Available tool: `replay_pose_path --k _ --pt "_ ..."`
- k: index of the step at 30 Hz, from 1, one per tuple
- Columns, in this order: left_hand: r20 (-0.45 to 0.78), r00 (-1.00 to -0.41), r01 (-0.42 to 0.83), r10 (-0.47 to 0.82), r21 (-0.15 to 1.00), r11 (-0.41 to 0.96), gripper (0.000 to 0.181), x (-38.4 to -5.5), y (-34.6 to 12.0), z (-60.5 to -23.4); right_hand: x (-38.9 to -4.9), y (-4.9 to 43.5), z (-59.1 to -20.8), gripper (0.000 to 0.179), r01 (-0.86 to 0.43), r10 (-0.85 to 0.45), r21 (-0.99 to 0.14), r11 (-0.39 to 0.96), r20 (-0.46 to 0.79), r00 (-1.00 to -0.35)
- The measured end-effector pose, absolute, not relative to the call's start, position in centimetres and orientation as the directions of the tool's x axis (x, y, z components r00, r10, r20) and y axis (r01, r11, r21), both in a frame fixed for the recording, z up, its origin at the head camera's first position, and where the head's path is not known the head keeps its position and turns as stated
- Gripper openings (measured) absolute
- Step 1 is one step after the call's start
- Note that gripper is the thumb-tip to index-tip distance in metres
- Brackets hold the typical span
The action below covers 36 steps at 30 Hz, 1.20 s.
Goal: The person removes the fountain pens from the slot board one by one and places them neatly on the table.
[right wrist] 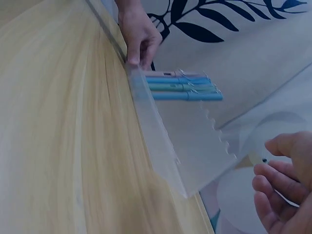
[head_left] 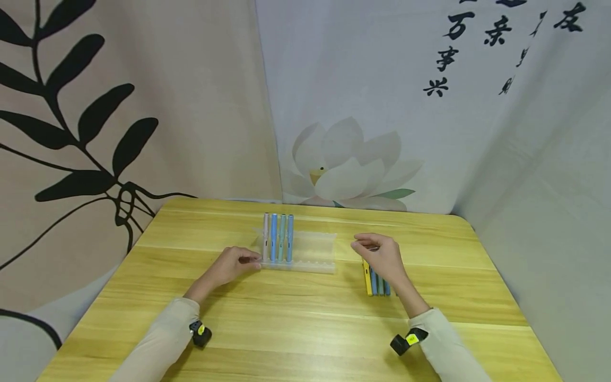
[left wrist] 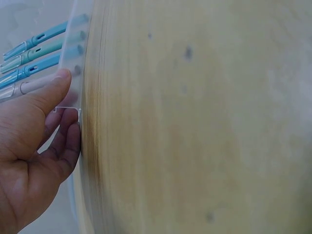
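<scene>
A clear plastic pen rack point(head_left: 312, 248) stands on the table, its front lip notched. In its left part several pens lean side by side: a pale pink pen point(head_left: 265, 239), a blue pen point(head_left: 274, 239), a light green pen point(head_left: 282, 239) and another blue pen point(head_left: 290, 241). My left hand point(head_left: 235, 263) pinches the rack's left end; in the left wrist view the thumb point(left wrist: 57, 90) lies over the lip with fingers beneath. My right hand point(head_left: 384, 260) holds nothing, its fingers loosely bent and apart from the thumb, above a second group of pens, partly hiding them.
That second group lies to the right of the rack, with a yellow pen point(head_left: 368, 280) at its left and blue and green ones beside it. The wooden table point(head_left: 296, 323) ends at the back against a printed curtain point(head_left: 210, 95).
</scene>
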<state>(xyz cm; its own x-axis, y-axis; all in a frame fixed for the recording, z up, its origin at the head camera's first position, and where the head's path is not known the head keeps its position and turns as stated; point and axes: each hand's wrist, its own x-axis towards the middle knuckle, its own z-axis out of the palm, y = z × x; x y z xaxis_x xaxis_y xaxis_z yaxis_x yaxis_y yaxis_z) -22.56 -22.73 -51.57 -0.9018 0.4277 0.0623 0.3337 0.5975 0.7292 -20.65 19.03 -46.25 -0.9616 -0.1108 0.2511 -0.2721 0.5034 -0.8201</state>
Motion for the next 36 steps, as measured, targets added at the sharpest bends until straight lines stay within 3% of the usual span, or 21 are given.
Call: replay_pose_path --k 26,36 --pt "0.06 -0.903 0.329 0.425 0.735 0.594 0.031 -22.8 -22.8 -51.9 -22.1 9.4 -48.2 0.03 -0.29 -0.246 -0.862 0.416 0.2 -0.948" --pt "0.054 -0.901 0.327 0.43 0.736 0.593 0.03 -22.7 -22.8 -51.6 -22.8 6.5 -49.1 0.033 -0.241 -0.219 -0.884 0.399 0.164 -0.962"
